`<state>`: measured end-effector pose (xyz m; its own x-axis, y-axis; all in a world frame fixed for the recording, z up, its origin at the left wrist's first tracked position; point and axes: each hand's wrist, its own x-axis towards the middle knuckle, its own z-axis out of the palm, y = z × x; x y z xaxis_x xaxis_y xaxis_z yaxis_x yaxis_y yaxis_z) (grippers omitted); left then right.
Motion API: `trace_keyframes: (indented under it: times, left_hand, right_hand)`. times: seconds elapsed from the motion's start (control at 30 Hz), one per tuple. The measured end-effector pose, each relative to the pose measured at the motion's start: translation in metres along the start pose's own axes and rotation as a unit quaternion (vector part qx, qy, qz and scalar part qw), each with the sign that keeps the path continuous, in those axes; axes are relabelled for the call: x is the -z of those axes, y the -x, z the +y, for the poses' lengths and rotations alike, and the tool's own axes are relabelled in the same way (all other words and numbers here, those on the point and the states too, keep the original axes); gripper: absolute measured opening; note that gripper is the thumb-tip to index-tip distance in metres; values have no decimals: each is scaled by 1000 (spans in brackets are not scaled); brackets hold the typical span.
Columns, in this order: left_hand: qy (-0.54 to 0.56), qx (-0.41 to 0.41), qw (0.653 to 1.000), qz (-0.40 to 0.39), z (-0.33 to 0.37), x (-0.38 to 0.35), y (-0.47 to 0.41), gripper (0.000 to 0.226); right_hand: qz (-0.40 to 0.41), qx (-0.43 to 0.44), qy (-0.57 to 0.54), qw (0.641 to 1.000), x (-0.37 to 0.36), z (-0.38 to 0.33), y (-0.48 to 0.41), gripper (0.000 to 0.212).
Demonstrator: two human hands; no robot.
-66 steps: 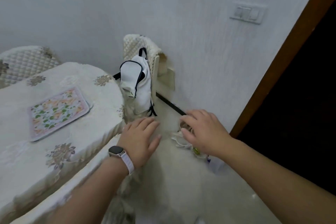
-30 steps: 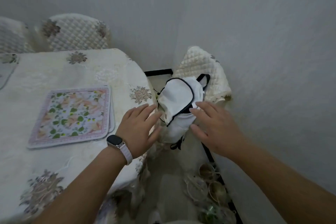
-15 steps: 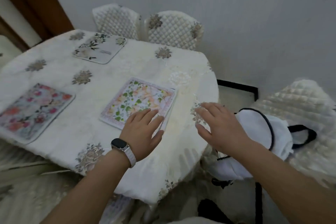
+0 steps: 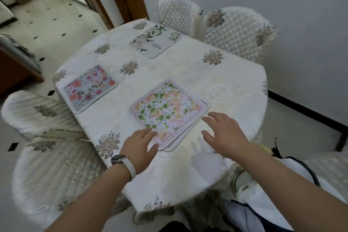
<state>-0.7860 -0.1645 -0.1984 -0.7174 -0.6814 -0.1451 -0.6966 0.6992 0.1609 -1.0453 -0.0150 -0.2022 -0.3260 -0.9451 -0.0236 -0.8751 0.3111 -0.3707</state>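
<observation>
While the leaf-patterned placemat (image 4: pixel 167 113) lies at the centre of the frame, close to the lower edge of the cloth-covered table (image 4: pixel 226 81), the rim of a second mat (image 4: pixel 175 147) shows beneath its lower right side. The left hand (image 4: pixel 138 145), with a watch (image 4: pixel 120 158) at the wrist, reaches over the mat's lower left corner, fingers extended and slightly apart, gripping nothing; whether the tips press down cannot be told. The right hand (image 4: pixel 224 133) hovers over bare cloth just right of the mat, fingers spread and relaxed, holding nothing. The step in hand appears to be taking up or squaring the stacked mats. It is best done by bringing both hands to opposite edges, sliding the thumbs under the lower mat, and lifting the pair level so the cloth is not dragged. A rose-patterned mat (image 4: pixel 90 88) lies at centre left and a pale mat (image 4: pixel 155 43) above centre. Quilted chairs (image 4: pixel 235 34) stand at the upper right.
</observation>
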Motion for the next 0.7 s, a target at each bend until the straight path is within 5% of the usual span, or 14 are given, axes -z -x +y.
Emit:
trace_keyframes:
  times: [0.17, 0.37, 0.7]
  left_hand:
    - [194, 160, 968, -21, -15, -16, -2, 39]
    - [430, 355, 830, -13, -29, -44, -17, 34]
    - [552, 447, 703, -10, -47, -88, -58, 31]
  right_hand:
    - [-83, -15, -21, 996, -22, 9, -29, 52]
    - [-155, -100, -83, 979, -39, 20, -62, 55]
    - [-191, -179, -129, 956, -67, 36, -135, 63]
